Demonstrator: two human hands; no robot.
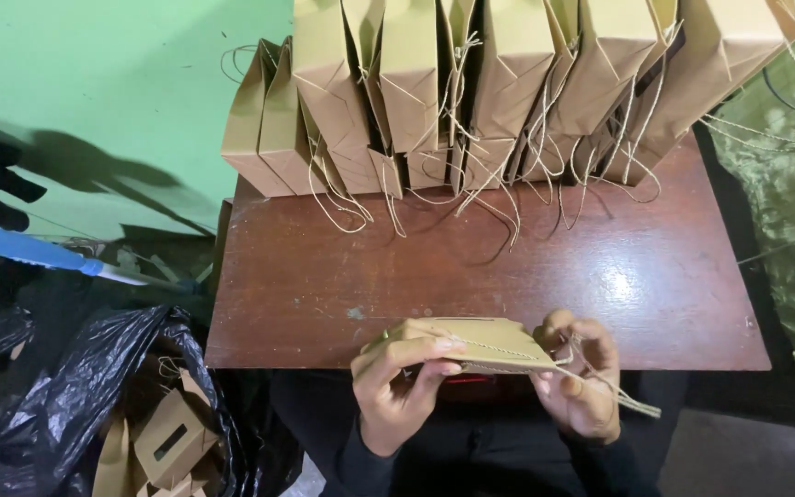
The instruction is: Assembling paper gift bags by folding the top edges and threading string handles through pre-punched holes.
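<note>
Open tabletop (pixel 545 276) before massed paper bags (pixel 499 83).

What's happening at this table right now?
A person holds a flattened brown paper bag in both hands at the near edge of a dark wooden table. The left hand grips its side; the right hand pinches its twine handle. A row of finished paper bags stands along the far edge. A black plastic sack beside the table holds more.

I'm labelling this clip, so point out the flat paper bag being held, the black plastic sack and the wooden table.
flat paper bag (pixel 480 339): head view, top face.
black plastic sack (pixel 66 377): head view, crumpled side.
wooden table (pixel 434 267): head view, bare top.
</note>
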